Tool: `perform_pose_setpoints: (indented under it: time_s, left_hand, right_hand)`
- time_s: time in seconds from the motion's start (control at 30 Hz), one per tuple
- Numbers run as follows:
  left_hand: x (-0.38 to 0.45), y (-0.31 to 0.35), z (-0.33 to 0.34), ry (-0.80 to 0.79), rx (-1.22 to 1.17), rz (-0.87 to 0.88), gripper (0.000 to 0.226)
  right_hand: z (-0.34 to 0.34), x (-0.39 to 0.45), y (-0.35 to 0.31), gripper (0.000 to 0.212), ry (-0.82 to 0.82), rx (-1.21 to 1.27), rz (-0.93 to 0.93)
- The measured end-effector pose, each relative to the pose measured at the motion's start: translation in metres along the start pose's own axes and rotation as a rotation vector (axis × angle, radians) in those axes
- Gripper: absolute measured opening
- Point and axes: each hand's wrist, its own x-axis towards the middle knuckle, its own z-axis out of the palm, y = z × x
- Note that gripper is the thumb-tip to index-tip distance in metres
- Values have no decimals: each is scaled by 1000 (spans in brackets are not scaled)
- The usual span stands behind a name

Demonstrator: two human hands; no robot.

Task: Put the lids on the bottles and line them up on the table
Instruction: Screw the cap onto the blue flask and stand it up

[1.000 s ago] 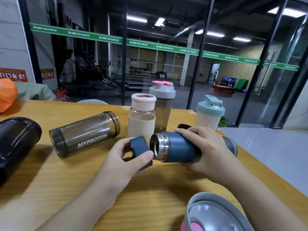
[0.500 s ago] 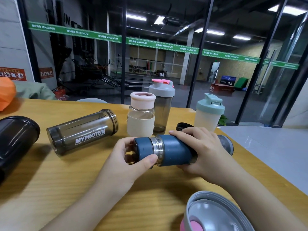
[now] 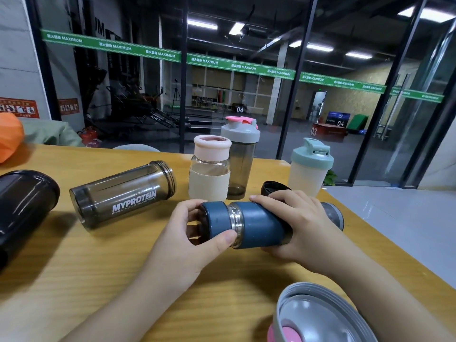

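Above the wooden worktop [image 3: 74,280], the right hand [image 3: 296,225] is gripping a sideways blue bottle [image 3: 261,225] while the left hand [image 3: 187,240] is pinching its blue lid [image 3: 217,219] against the steel neck.

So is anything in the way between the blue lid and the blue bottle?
No. The left hand already holds the blue lid on the blue bottle, gripped by the right hand; only silver neck shows between.

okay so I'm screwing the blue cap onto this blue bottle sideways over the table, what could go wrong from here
1. A band of metal thread shows between the blue cap and the blue bottle, so the cap may not be seated; held sideways, it could cross-thread.
2. The MYPROTEIN bottle lies on its side, lidless, near your left hand; a nudge might roll it.
3. The grey lid sits near the table's front edge by your right arm and could be knocked off.
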Motion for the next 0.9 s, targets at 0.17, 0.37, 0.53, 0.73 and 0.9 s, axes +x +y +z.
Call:
perform_pose_setpoints:
  time_s: [0.17,0.37,0.53,0.73,0.9]
  left_hand:
    - [-2,1,1,-59,25,28,62]
    - [-1,-2,-2,-140,115,9,61]
    - [-2,4,-1,-123,28,13,48]
    - [-2,6,-3,-175,54,78,51]
    - [-2,9,-4,-149,-66,120,29]
  right_hand:
    - [2,0,-4,75,-16,43,-5]
    - [2,0,-2,74,-10,4,0]
    - [2,0,-2,75,-18,28,22]
    - [2,-1,0,75,-8,17,19]
    - [2,-1,0,75,-20,18,19]
